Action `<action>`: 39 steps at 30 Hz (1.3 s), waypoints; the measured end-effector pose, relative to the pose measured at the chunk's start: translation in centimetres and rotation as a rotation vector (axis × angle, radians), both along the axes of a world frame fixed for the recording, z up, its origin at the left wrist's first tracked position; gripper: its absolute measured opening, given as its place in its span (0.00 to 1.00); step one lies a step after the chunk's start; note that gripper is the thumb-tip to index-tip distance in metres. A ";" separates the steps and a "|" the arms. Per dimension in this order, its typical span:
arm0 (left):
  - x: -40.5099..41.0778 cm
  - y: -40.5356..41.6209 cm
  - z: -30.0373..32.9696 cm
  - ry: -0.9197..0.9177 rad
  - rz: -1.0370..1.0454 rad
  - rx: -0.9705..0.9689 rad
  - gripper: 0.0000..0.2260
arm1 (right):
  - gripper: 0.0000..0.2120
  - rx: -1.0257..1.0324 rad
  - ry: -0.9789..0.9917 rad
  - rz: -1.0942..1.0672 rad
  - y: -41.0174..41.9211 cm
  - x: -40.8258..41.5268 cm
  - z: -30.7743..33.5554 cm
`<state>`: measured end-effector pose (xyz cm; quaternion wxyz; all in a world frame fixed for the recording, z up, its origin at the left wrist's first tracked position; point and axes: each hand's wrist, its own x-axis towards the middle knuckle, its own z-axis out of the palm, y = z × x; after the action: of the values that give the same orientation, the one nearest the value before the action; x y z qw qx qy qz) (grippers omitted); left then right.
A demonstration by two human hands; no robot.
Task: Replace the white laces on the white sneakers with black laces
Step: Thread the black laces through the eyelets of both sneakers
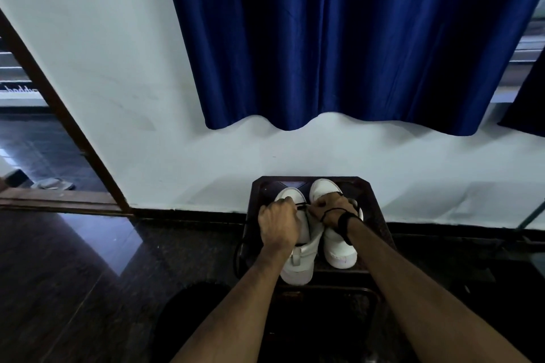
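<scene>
Hands [306, 216] on black lace [301, 205]

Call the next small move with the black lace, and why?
Probably pull the black lace snug through the eyelets: both the left hand and right hand pinch it taut across the left sneaker, near the toe end.

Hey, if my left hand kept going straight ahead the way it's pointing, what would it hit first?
Probably the toe of the left sneaker just beyond the left hand, then the stool rim and the wall; depth is unclear.
</scene>
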<state>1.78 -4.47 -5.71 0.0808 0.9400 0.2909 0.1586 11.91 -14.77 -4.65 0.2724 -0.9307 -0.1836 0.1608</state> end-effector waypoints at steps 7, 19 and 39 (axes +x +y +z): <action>-0.2 -0.2 0.2 -0.011 0.021 -0.004 0.03 | 0.12 0.081 -0.013 -0.072 -0.4 -0.6 0.2; -1.1 -0.1 -0.7 -0.246 -0.008 0.021 0.07 | 0.11 0.272 0.246 0.027 -0.2 1.9 -0.7; -1.8 -1.1 -0.8 -0.319 -0.201 0.172 0.02 | 0.09 0.560 0.430 0.107 -1.5 1.1 -1.1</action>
<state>0.02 -5.58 -6.50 0.0605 0.9308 0.1644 0.3207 13.02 -16.23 -5.75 0.5404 -0.7539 -0.2075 0.3107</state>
